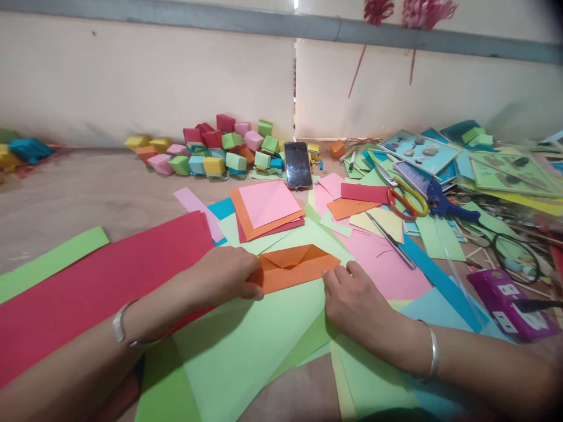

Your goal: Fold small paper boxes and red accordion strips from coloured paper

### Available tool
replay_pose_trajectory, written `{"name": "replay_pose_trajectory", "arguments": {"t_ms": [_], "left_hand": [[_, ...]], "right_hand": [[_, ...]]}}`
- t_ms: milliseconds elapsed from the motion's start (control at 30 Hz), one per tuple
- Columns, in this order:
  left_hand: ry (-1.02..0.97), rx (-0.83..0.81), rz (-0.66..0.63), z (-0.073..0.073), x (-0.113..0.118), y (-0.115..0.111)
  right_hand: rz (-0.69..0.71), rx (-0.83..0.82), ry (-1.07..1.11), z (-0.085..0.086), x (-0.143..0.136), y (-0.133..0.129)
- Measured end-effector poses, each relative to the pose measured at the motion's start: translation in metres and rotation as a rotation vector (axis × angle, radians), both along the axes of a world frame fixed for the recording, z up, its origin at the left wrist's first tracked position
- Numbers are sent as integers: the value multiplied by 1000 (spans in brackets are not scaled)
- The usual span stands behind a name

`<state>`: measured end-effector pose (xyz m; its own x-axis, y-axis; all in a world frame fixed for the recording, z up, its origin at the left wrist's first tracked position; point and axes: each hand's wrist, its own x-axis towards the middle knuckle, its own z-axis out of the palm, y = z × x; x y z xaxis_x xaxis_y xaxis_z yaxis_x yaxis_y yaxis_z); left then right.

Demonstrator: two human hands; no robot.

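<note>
A folded piece of orange paper (285,278) stretches between my two hands, with triangular flaps along its upper side. My left hand (233,272) pinches its left end, fingers closed round the edge. At the other end my right hand (354,296) has its fingers curled and pressed on the lower right corner. Beneath the fold lie large light green sheets (246,346). Just beyond it sits a stack of square papers, with a pink square (268,204) on top of orange and red ones. A large red sheet (109,281) extends under my left forearm.
Several small folded paper boxes (213,167) are heaped at the back, beside a phone (298,165) propped upright. To the right lie scissors (407,196), a box cutter (391,240), a blue glue gun (446,202) with a cable, and a purple power strip (512,305). A wall closes off the back.
</note>
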<state>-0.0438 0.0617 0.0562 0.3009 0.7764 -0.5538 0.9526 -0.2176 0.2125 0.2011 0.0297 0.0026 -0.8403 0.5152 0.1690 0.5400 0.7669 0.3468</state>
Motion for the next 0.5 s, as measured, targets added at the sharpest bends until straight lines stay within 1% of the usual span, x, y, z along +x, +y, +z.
{"name": "replay_pose_trajectory", "arguments": {"t_ms": [133,267,333,433,500], "left_hand": [[-11,-57,13,1,-4,5],[7,-71,-14,-2,-6,8],[14,-72,-29,-1,-8,8],[12,-81,-68,3,-12,5],[20,-64,-83,5,-12,-2]], "right_hand": [[-40,-34,-45,2,5,4],[-18,-52,-68,5,8,6],[-29,-47,-76,4,8,6],[-52,-37,-96,2,7,4],[-64,-33,-107,1,7,3]]}}
